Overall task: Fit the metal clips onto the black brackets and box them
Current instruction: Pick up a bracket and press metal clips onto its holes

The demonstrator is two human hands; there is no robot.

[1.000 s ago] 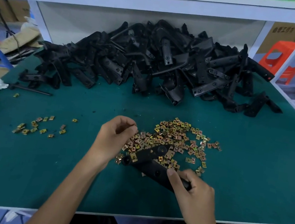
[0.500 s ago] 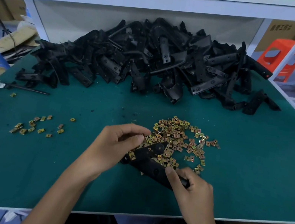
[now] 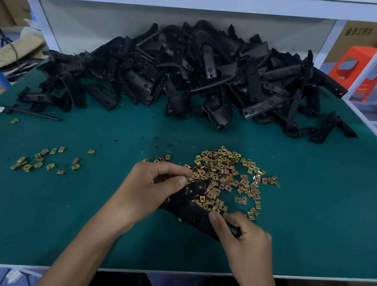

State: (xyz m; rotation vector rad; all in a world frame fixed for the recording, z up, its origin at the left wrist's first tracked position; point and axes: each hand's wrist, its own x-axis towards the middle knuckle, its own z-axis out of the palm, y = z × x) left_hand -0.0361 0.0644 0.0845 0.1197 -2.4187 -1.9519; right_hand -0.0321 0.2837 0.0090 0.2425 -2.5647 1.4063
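The left grip (image 3: 150, 184), earlier picking at the clip pile (image 3: 225, 171), now pinches the far end of the black bracket (image 3: 187, 205); the right grip (image 3: 243, 242) still clasps its near end.

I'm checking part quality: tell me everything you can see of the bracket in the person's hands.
The bracket is long, matte black, plastic by its look, with small holes in its flat face. It lies aslant, its far tip among the loose clips. The left hand curls round its left part, thumb on top; the right hand pinches its near end. Whether a clip is fitted cannot be told.
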